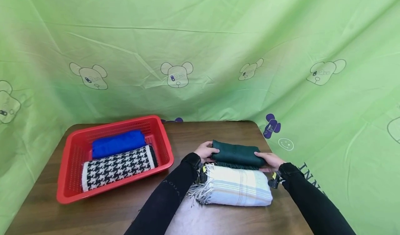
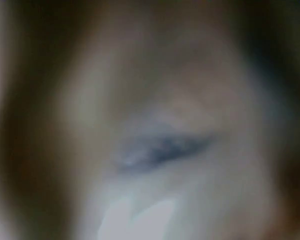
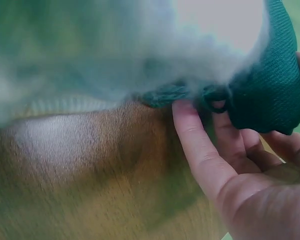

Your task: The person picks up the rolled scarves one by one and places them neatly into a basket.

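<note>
A dark green folded scarf (image 1: pixel 237 154) with a fringed near edge lies toward the back right of the table. My left hand (image 1: pixel 207 152) grips its left end, thumb on top. At the opposite end my right hand (image 1: pixel 270 161) holds it too. In the right wrist view, the fingers (image 3: pixel 202 155) reach beneath the green scarf (image 3: pixel 262 85), and part of the thumb shows at the right edge. Just in front lies a folded white and pale blue scarf (image 1: pixel 240 188), its fringe spread to the left. The left wrist view is too blurred to read.
A red plastic basket (image 1: pixel 170 155) stands on the left of the brown wooden table (image 1: pixel 187 134). Inside are a folded blue cloth (image 1: pixel 118 144) and a folded black and white houndstooth scarf (image 1: pixel 118 169). A green printed curtain (image 1: pixel 200 99) hangs behind and beside the table.
</note>
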Demonstrator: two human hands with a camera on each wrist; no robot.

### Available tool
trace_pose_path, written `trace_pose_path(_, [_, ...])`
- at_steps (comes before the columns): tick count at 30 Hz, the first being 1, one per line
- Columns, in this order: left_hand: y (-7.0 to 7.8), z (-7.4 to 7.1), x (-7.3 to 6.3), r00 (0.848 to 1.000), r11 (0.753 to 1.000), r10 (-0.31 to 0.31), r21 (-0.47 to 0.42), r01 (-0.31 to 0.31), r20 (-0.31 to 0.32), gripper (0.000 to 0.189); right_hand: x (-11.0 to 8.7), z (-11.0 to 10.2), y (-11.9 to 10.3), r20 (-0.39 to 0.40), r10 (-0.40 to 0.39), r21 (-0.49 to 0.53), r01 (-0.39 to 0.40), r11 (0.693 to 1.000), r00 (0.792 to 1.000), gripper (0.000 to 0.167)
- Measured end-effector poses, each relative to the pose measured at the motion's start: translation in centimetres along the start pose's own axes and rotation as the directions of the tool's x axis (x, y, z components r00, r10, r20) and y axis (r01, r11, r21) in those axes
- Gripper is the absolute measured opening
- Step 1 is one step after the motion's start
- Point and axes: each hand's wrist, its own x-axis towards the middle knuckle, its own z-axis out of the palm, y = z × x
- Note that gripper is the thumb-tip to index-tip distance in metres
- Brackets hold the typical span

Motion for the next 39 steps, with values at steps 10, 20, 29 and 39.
trace_pose_path(10, [-0.2, -0.6, 1.0, 1.0, 1.0, 0.026, -0.012, -0.026, -0.007, 0.067, 0.1, 0.2, -0.1, 0.012, -0.005, 0.068, 0.005, 0.998, 1.0, 0.088])
trace_pose_path(20, [1.6, -0.4, -0.8, 0.998, 0.999, 0.052, -0.006, -0.052, -0.023, 0.069, 0.1, 1.0, -0.4, 0.021, -0.07, 0.201, 0.064, 0.977, 0.997, 0.087])
trace_pose_path(29, [2.9, -0.4, -1.2, 0.997, 0.997, 0.082, -0.008, -0.082, -0.007, 0.07, -0.3, 1.0, -1.2, 0.019, -0.157, 0.207, 0.15, 0.967, 0.987, 0.08])
trace_pose_path(39, [4.6, -0.6, -2.6, 0.992, 0.992, 0.125, 0.001, -0.125, -0.002, 0.07, -1.3, 1.4, -2.4, 0.059, -0.228, 0.184, 0.214, 0.959, 0.972, 0.076])
